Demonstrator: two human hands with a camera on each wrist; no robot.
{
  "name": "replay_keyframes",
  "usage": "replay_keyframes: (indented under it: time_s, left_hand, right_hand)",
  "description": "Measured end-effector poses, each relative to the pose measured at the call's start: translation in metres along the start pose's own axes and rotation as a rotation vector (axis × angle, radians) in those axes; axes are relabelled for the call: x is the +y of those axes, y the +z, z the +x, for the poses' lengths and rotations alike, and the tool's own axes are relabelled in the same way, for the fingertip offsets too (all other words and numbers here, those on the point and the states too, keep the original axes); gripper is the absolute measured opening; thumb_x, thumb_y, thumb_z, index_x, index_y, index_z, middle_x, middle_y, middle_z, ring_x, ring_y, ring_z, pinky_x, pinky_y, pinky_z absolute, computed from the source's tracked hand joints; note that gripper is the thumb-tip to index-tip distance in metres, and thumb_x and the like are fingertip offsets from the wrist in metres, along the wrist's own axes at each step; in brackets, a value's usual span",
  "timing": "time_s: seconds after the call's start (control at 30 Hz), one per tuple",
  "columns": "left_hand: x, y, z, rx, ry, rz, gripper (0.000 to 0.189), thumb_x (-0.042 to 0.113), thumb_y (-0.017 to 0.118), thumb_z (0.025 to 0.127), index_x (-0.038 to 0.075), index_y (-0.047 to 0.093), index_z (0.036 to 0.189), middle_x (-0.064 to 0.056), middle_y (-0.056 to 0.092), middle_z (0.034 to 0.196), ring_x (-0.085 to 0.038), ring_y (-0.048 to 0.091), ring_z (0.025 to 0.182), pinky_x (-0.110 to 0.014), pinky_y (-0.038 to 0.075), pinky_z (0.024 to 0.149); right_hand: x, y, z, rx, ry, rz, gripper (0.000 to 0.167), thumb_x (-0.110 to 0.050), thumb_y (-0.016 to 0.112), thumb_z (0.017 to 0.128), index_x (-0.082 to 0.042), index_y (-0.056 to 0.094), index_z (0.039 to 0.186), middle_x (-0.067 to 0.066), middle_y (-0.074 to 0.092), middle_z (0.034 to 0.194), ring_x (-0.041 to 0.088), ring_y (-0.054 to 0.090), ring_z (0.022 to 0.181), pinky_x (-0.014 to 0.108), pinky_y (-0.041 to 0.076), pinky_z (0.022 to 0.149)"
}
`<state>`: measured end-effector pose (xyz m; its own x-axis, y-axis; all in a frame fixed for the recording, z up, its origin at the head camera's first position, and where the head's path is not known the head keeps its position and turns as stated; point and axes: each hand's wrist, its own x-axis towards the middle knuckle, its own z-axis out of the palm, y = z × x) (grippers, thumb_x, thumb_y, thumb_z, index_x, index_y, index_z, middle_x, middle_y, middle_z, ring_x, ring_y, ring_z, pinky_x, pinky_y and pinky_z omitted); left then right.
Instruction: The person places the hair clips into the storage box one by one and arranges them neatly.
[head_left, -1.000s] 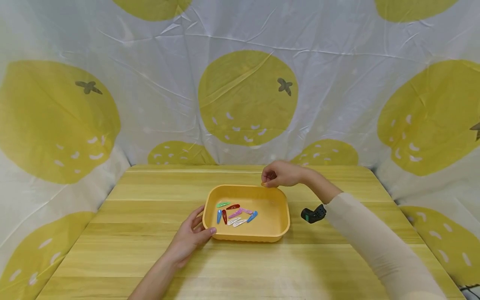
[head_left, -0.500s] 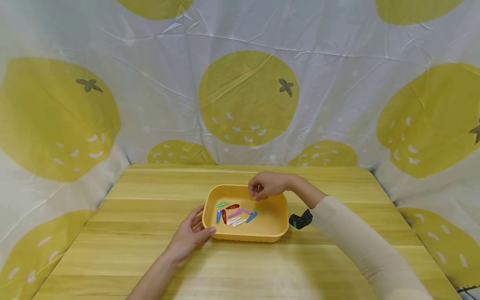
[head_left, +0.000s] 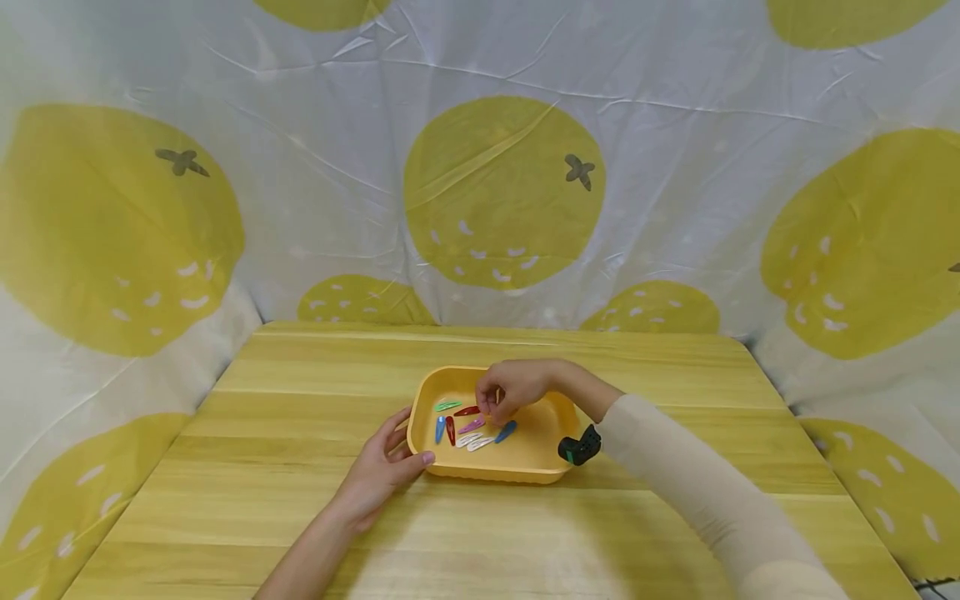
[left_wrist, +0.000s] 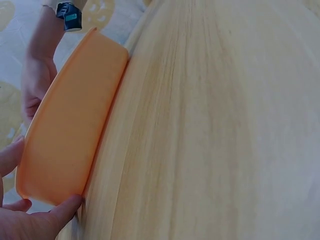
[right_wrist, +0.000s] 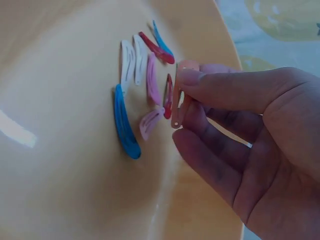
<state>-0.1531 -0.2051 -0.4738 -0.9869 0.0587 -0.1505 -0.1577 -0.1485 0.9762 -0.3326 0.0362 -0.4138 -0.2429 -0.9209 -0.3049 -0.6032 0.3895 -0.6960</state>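
A yellow-orange plastic tray (head_left: 498,473) with raised walls sits on the table. My left hand (head_left: 378,468) grips its left end, thumb at the near corner and fingers along the outer wall. Over the inside of the tray, my right hand (head_left: 516,387) pinches an orange snap hair clip (right_wrist: 176,105) between thumb and fingers. Below it lie several hair clips: green (head_left: 447,406), blue (right_wrist: 125,125), white (right_wrist: 128,60), pink (right_wrist: 152,80) and red (right_wrist: 159,52). In the head view the right fingers partly cover a red clip, and the orange clip barely shows.
A wooden tabletop (head_left: 300,467) extends round the tray on all sides. Behind it hangs a pale cloth (head_left: 322,150) printed with large yellow fruit. A black device (head_left: 579,446) on the right wrist overlaps the tray's right wall in the head view.
My right hand has moved left and nearer, from the tray's far right rim to over the clips, carrying the orange hair clip. The left hand has kept its grip on the tray.
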Motion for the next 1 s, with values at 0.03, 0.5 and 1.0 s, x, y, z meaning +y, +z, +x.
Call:
replay_keyframes:
  time_s: [0.03, 0.5, 1.0]
  left_hand:
    - [0.000, 0.000, 0.000, 0.001, 0.000, 0.000, 0.085, -0.007, 0.074, 0.092, 0.007, 0.028, 0.161, -0.032, 0.035, 0.156, -0.047, 0.045, 0.137, -0.037, 0.055, 0.094]
    - [-0.001, 0.000, 0.000, -0.007, 0.005, -0.006, 0.084, -0.006, 0.074, 0.092, 0.007, 0.029, 0.161, -0.032, 0.034, 0.157, -0.047, 0.045, 0.137, -0.036, 0.055, 0.094]
    - [0.000, -0.001, -0.002, -0.015, 0.006, -0.016, 0.082, -0.005, 0.074, 0.093, 0.007, 0.030, 0.160, -0.031, 0.037, 0.155, -0.045, 0.048, 0.134, -0.036, 0.056, 0.093]
  right_hand:
    - [0.001, 0.001, 0.002, -0.015, 0.004, 0.002, 0.006, 0.001, 0.073, 0.093, -0.003, 0.070, 0.096, -0.002, 0.063, 0.080, 0.010, 0.055, 0.072, 0.023, 0.047, 0.066]
    - [0.003, 0.009, 0.017, -0.162, 0.008, -0.023, 0.009, 0.008, 0.070, 0.090, 0.000, 0.072, 0.093, -0.002, 0.066, 0.078, 0.007, 0.056, 0.070, 0.022, 0.047, 0.063]
    - [-0.003, 0.015, 0.019, -0.189, 0.083, -0.154, 0.015, 0.003, 0.079, 0.087, -0.009, 0.077, 0.093, -0.007, 0.068, 0.081, 0.005, 0.058, 0.075, 0.020, 0.050, 0.071]
